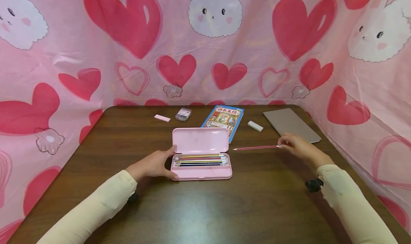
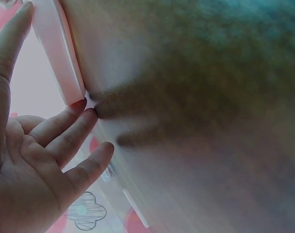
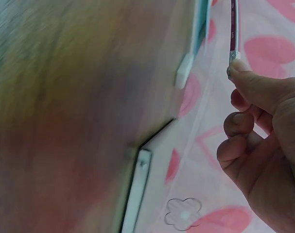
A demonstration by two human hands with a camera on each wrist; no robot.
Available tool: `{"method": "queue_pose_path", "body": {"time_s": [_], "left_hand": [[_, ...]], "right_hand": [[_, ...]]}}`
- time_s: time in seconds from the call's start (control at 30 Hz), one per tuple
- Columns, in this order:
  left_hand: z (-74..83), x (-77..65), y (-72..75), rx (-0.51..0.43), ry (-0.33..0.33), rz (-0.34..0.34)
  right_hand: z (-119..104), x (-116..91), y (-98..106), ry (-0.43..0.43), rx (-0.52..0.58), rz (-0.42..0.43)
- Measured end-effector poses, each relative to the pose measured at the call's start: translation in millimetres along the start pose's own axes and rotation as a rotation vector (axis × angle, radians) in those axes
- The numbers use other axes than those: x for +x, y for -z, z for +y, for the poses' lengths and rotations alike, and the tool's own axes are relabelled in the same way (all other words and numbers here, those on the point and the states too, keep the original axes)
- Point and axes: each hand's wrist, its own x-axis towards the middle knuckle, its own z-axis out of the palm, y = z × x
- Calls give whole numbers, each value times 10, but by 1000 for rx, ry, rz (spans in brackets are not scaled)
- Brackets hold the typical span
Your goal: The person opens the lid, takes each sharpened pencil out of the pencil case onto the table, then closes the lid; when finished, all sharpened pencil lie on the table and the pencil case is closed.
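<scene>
An open pink pencil case lies on the table with its lid raised, and several pencils rest in its rear compartment. My left hand holds the case's left end, thumb at the front corner and a finger near the hinge. In the left wrist view, the other fingers of the left hand spread away from the case. To the right of the case, my right hand pinches a red pencil by its eraser end. The pencil's sharpened tip points left, toward the case.
Behind the case lies a colourful book, partly hidden by the lid. A white eraser and a grey flat notebook-like item lie to the right. Farther back left are a small pink bar and a small clear box.
</scene>
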Motion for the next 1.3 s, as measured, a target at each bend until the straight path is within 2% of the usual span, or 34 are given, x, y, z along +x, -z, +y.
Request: {"method": "queue_pose_path", "body": {"time_s": [0.17,0.37,0.67,0.93,1.17,1.3], "left_hand": [[-4,0,-1,-5,5,-6],[-18,9,-19,1,0,4],[-35,12,-50,28,-34,16],[-40,-7,-63,3,-12,4],[-39,10,-39,19,-16,12],[-37,24,-20,28,-16,18]], "right_hand": [[68,-34,-71,19,-32,4],[84,-46,-140,-7,-21,-25],[138,-66,-236,68,-87,-91],[109,-66,-236,29,-93,-149],[69,-17,-166,-67,-109,-232],[18,53,-127,-65,-114,-211]]}}
